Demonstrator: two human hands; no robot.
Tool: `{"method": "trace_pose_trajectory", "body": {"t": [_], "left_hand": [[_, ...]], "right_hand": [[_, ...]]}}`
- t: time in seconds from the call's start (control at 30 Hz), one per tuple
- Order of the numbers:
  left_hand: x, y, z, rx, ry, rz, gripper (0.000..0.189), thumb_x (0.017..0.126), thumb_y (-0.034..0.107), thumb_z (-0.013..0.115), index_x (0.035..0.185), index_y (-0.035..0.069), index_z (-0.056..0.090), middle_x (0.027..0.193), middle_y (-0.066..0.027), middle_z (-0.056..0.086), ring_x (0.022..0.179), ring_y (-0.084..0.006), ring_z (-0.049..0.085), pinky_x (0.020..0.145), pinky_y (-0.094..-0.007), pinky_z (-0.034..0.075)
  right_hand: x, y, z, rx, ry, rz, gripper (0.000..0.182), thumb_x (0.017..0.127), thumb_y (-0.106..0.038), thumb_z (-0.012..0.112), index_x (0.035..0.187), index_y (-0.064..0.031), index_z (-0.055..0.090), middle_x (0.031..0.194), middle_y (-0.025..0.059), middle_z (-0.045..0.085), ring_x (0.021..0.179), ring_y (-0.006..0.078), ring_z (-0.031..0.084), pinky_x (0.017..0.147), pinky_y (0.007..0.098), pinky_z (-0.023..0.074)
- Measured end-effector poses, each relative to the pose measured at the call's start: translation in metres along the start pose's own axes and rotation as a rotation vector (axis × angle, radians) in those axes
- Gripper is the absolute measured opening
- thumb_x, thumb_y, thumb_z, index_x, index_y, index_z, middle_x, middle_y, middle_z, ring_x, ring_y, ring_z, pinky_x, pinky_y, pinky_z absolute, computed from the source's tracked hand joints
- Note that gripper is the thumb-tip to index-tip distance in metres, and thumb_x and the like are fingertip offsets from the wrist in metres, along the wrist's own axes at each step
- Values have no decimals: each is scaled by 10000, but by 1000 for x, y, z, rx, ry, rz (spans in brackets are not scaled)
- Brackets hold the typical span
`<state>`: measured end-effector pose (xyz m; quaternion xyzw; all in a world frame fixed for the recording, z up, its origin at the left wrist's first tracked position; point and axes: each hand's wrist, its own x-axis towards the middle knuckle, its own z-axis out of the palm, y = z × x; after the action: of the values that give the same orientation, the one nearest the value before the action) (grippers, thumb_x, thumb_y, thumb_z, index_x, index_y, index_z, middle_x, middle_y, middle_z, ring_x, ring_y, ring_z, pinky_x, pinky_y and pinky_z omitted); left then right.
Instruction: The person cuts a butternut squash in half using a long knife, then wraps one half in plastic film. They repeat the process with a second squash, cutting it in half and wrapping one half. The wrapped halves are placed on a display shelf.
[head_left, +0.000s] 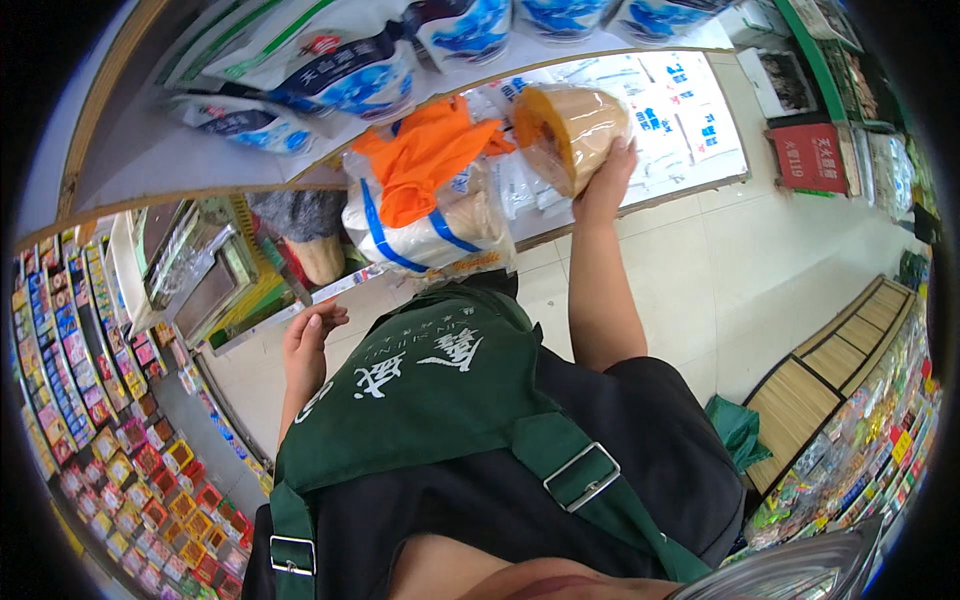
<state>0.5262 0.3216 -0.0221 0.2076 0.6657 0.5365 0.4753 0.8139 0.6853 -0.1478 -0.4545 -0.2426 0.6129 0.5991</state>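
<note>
My right hand (609, 176) grips a cut piece of pumpkin (592, 135) from below and from its right side. The piece is wrapped in clear film, and its orange cut face points left. It is over a white shelf covered with packets bearing writing. My left hand (313, 330) hangs to the left of my apron, fingers loosely bent, with nothing seen in it. Just above it is the tip of what looks like a blade (289, 274). An orange plastic bag or glove (431, 157) lies crumpled on a roll of clear plastic bags (427, 232) with blue bands.
Blue and white pouches (360, 79) stand on the upper wooden-edged shelf (225, 214). White packets (664, 112) cover the lower shelf. A red fire-extinguisher box (810, 157) stands at the right. Packaged-goods racks (150, 502) line the left, and a slatted wooden stand (795, 397) is at lower right.
</note>
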Motion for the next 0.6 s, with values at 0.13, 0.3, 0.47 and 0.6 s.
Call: {"method": "trace_pose_trajectory", "body": {"t": [0.13,0.3,0.47,0.6], "left_hand": [[4,-1,6,-6,-18,12,306,1016,170,483,1172,-65,600,1097,-172,661,1028,-258,638,963,-403,481],[9,-1,17,-22,-103,-13,308,1010,180,506,1176,-62,600,1112,-170,663,1037,-256,636,964,-401,477],[18,-1,32,9,-169,-50,308,1001,171,521,1185,-64,597,1124,-166,662,1050,-252,634,967,-402,475],[17,8,49,-30,-175,22,303,993,146,517,1192,-68,593,1119,-169,662,1062,-254,629,978,-403,466]], "right_hand": [[-19,-1,-5,63,-25,152,831,949,-354,622,1528,-12,134,1478,239,341,1306,305,437,1055,410,411],[23,-15,3,-316,-40,-39,833,916,-275,679,1525,-23,171,1356,231,495,1197,315,548,958,401,504],[150,-42,44,-909,-376,-387,622,833,-317,718,1353,-27,536,1191,181,664,1002,258,664,926,337,495],[154,-30,70,-1039,-489,-310,541,853,-334,691,1302,-49,592,1204,167,666,1013,253,664,910,326,496]]}}
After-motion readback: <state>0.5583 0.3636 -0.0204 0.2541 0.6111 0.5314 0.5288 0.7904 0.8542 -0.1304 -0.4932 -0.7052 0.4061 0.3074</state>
